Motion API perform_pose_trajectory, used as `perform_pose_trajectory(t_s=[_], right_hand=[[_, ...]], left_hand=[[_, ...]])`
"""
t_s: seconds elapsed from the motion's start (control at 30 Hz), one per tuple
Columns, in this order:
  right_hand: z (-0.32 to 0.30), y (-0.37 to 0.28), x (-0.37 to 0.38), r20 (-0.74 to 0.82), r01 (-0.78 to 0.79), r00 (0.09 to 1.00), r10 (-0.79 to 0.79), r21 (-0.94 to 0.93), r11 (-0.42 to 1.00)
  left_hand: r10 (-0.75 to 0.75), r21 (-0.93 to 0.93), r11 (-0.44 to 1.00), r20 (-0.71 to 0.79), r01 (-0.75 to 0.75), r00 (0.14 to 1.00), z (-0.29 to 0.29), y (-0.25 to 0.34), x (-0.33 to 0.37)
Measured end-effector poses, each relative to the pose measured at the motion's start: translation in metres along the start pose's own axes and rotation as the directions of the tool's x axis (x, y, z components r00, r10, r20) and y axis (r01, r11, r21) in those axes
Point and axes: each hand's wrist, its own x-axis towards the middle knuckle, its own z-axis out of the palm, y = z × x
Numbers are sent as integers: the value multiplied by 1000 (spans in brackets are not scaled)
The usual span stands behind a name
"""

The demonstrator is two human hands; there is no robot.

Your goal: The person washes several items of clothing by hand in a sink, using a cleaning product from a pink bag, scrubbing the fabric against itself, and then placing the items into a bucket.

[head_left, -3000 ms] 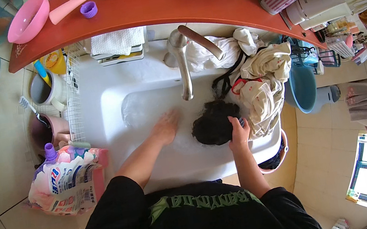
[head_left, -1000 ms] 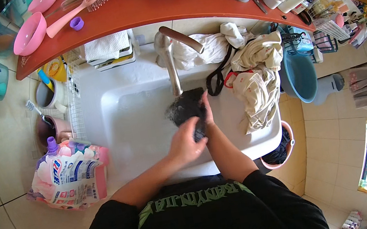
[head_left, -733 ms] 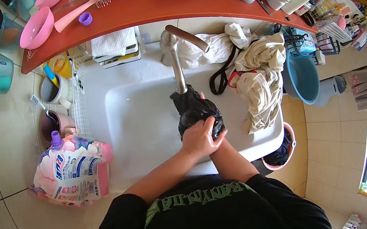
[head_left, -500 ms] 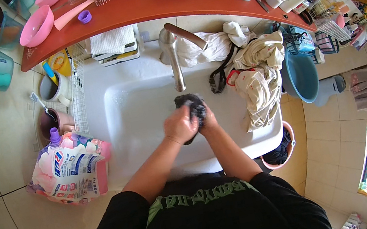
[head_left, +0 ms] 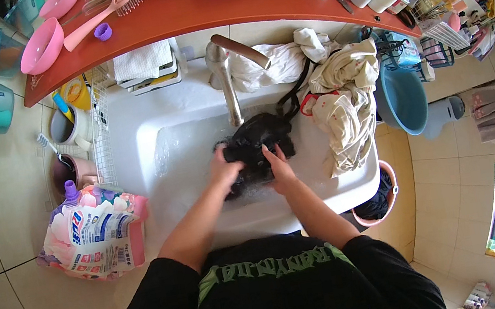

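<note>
A wet black cloth garment (head_left: 257, 133) is spread loosely in the white sink (head_left: 170, 223), in shallow water below the faucet (head_left: 228, 85). My left hand (head_left: 224, 173) grips its left edge, fingers curled into the fabric. On its near right side, my right hand (head_left: 279, 167) pinches the cloth with the thumb on top; its other fingers are partly hidden. A dark strap (head_left: 299, 90) runs from the garment's far right toward beige wet clothes (head_left: 350, 121) heaped on the right rim. Whether strap and garment are one piece, I cannot tell.
A detergent pouch (head_left: 97, 232) with a purple cap stands left of the sink, by mugs and a wire rack (head_left: 101, 130). A red-brown shelf (head_left: 172, 19) overhangs the back. To the right are a blue basin (head_left: 405, 98) and a pink bucket (head_left: 388, 193) holding dark cloth.
The black garment went from a tight bundle squeezed between both hands to lying spread in the sink. My hands have moved apart, and water now shows around the cloth.
</note>
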Motion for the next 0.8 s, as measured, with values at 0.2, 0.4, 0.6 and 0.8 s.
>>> perform_pose_trajectory(t_s=[0.2,0.4,0.6,0.8], right_hand=[[32,-54,-39,536,-379,839,99,443,813],[31,-37,-33,681,-396,717,-148,572,718],[20,-8,-14,377,-206,926,-11,530,823],[1,-57,-35,95,-21,995,34,-135,991]], left_hand=[[585,38,793,233,-608,777,27,75,-101],[685,356,636,147,-684,713,48,71,-93],[743,560,562,-16,-609,669,24,67,-33],[490,430,796,-45,-426,871,-65,16,11]])
